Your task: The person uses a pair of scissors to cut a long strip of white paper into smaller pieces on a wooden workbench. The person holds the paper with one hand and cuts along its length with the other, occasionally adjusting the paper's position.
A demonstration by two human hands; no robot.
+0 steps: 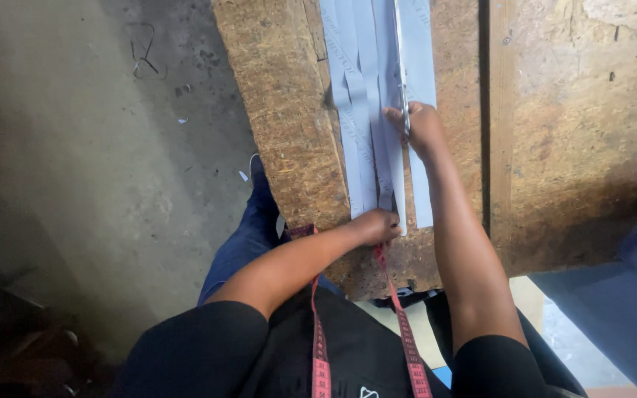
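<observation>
Several long white paper strips [366, 96] lie lengthwise on a rough wooden table [282, 110]. My left hand [377, 225] presses down on the near ends of the strips, fingers closed over them. My right hand [418, 125] is farther up the table, shut on a pair of scissors [403, 81] whose thin metal blades run along a cut line in the paper. A red measuring tape [407, 339] hangs around my neck and trails onto the table edge by my left hand.
A grey concrete floor [75, 147] lies to the left, with a bent wire [141, 48] and paper scraps on it. The table's right part has a wooden slat [503, 110]. A dark blue surface [621, 309] sits at lower right. My blue-trousered leg [248, 236] stands by the table.
</observation>
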